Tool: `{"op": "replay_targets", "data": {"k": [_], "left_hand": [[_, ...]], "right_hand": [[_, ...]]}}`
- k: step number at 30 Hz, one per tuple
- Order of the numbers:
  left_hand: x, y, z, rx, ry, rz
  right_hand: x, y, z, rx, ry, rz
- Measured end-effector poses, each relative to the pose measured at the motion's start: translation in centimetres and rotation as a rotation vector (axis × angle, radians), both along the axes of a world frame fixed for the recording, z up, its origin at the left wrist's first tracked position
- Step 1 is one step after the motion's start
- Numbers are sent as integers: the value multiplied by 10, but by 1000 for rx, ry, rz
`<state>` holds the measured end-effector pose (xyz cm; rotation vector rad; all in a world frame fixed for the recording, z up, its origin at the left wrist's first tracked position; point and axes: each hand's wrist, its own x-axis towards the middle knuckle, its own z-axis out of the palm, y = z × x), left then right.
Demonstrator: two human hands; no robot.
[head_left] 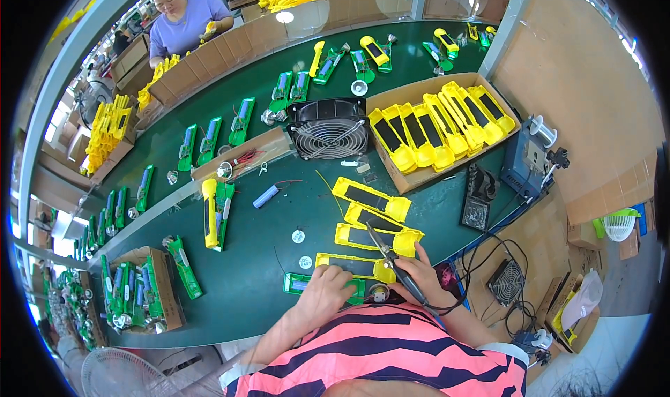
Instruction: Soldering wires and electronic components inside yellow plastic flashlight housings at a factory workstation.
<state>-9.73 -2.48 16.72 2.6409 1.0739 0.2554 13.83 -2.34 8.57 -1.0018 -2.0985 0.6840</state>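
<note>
My right hand grips a black soldering iron whose tip points up toward a yellow housing. My left hand presses down on a green torch half at the near edge of the green bench. Just above my hands lies a yellow housing with a dark panel. Two more yellow housings, one being, lie stacked behind it. A small round reflector part sits between my hands.
A cardboard box of yellow housings stands at the back right beside a black fan. A yellow and green torch and a blue battery cell lie mid-bench. A box of green parts sits left. A person works across the conveyor.
</note>
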Motion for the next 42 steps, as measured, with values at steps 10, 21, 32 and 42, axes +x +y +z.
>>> {"op": "replay_targets", "data": {"k": [10,21,32,42], "left_hand": [[18,-4,-35,79,-178,503],[5,7,-36,-90,-116,505],[8,14,-36,-115,-65,467],[8,14,-40,-97,-25,474]], "right_hand": [[-27,20,10,-59,-78,156],[-6,12,23,-134,320,-53],[-21,10,9,-788,706,-167],[-25,8,6,-776,681,-182]]}}
